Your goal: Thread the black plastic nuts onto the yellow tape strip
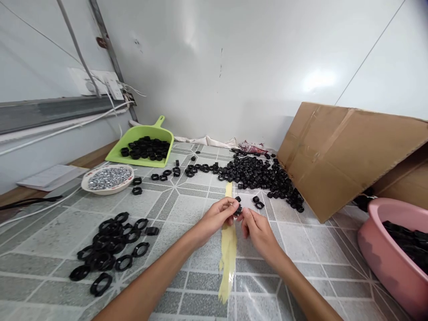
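Between my two hands, over the yellow tape strip, is a small black plastic ring. My left hand pinches it between thumb and fingers. My right hand is closed at the ring's right side, its fingertips bent in; what they hold, if anything, is too small to make out. Just beyond lie a few loose black rings. Farther back spreads a large heap of black rings. A looser group of black rings lies to the left of my left forearm.
A green dustpan with black rings stands back left. Near it, a white dish contains small shiny metal pieces. At right are a tilted cardboard box and a pink basin with black parts. White cables run along the left wall.
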`<state>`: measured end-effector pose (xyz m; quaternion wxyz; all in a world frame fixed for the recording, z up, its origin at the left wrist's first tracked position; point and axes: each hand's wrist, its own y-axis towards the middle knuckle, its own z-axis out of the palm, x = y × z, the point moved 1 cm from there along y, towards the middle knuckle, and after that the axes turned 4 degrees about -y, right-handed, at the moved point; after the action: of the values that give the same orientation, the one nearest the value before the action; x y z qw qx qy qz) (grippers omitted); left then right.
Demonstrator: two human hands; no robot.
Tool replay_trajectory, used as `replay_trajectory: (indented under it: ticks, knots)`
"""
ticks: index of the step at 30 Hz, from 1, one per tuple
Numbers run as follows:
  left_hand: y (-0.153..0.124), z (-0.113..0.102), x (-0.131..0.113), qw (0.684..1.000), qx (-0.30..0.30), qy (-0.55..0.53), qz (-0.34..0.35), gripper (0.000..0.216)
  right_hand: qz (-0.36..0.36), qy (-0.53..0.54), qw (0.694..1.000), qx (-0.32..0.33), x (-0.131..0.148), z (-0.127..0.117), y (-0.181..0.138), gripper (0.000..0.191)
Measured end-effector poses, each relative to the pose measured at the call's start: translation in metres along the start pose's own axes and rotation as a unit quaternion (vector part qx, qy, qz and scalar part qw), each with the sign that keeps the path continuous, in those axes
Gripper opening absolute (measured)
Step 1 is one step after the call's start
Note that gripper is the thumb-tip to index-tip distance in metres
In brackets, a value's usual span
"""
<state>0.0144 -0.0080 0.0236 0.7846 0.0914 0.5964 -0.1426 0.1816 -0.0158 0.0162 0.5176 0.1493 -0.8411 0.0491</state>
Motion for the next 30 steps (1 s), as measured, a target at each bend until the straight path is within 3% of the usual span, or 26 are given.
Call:
replay_trajectory:
  ticks: [3,7,10,15,23,27,30]
  knots:
    - [0.0,-0.001,-0.001,1.0,-0.016,-0.009,-0.003,0.039,-0.043,-0.05,0.997,-0.049,0.003,-0.002,-0.001,0.033]
    - [0.0,0.002,-0.002,1.0,-0.003,0.025,0.005,0.042,-0.064,-0.094,0.993,-0.04,0.007,-0.001,-0.003,0.026]
    - [-0.002,0.008,0.002,0.995,-0.025,0.083,0.042,0.041,-0.027,-0.068,0.997,-0.039,0.005,0.004,-0.003,0.036]
    - [-0.011,0.026,0.007,0.98,-0.091,0.139,0.107,0.033,0.07,0.083,0.994,-0.011,-0.002,0.008,0.003,0.051]
    - [-0.008,0.026,0.012,0.982,-0.136,0.101,0.084,0.04,-0.043,-0.059,0.997,-0.04,0.008,0.0,-0.003,0.032]
    - [-0.013,0.033,0.013,0.98,-0.155,0.087,0.092,0.039,-0.017,-0.069,0.995,-0.07,0.011,0.01,-0.01,0.036]
    - [-0.018,0.038,0.011,0.979,-0.164,0.076,0.097,0.038,-0.001,-0.007,0.997,-0.071,0.014,0.017,-0.013,0.038]
